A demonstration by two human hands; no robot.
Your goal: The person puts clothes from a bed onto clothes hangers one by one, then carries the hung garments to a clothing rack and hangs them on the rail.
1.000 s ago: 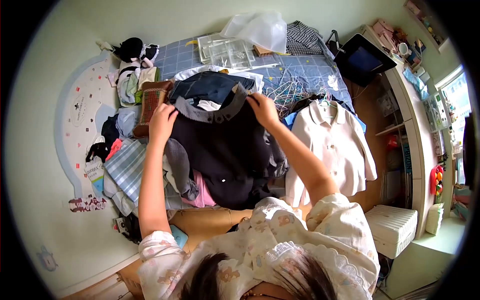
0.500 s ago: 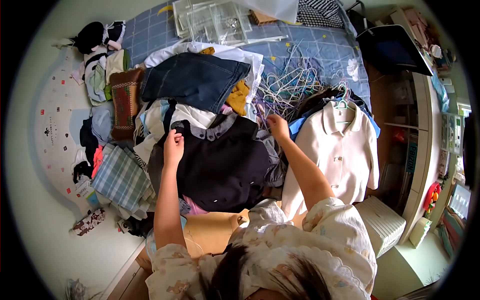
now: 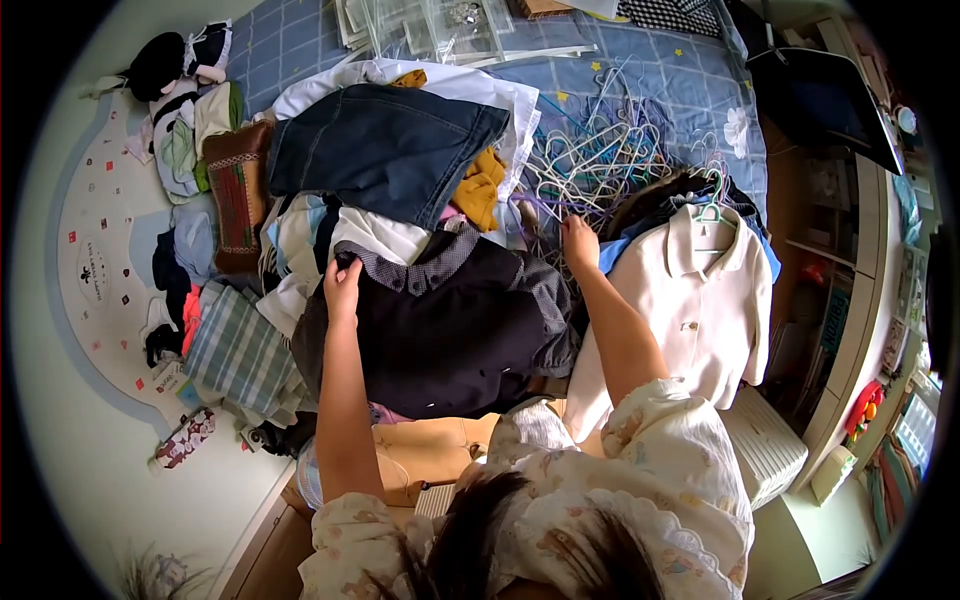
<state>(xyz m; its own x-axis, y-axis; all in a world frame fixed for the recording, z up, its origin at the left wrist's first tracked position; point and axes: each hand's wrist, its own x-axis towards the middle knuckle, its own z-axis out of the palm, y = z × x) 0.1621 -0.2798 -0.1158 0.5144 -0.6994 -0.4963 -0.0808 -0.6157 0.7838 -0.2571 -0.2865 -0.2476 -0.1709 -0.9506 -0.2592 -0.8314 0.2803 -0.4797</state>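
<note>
A black garment with a grey checked collar and sleeve [image 3: 440,335] lies spread in front of me. My left hand [image 3: 342,288] is closed on its collar at the left side. Just right of the garment, my right hand [image 3: 580,245] has its fingers pinched at the near edge of a tangled pile of hangers [image 3: 610,150]. A thin purple hanger [image 3: 540,206] meets its fingertips; the rest of that hanger blends into the pile. A cream button-front coat [image 3: 705,300] on a pale green hanger [image 3: 708,215] lies to the right of my right forearm.
A denim piece [image 3: 385,150] and a mustard cloth [image 3: 482,190] lie beyond the black garment. At left are a brown patterned cushion [image 3: 238,200] and a plaid cloth [image 3: 240,340]. Clear plastic frames [image 3: 440,30] lie at the back. A white ribbed box [image 3: 760,450] stands at right.
The view has shifted slightly. My right hand has moved a little away from me, toward the hangers. The black garment's collar lies flatter, and my left hand still grips it.
</note>
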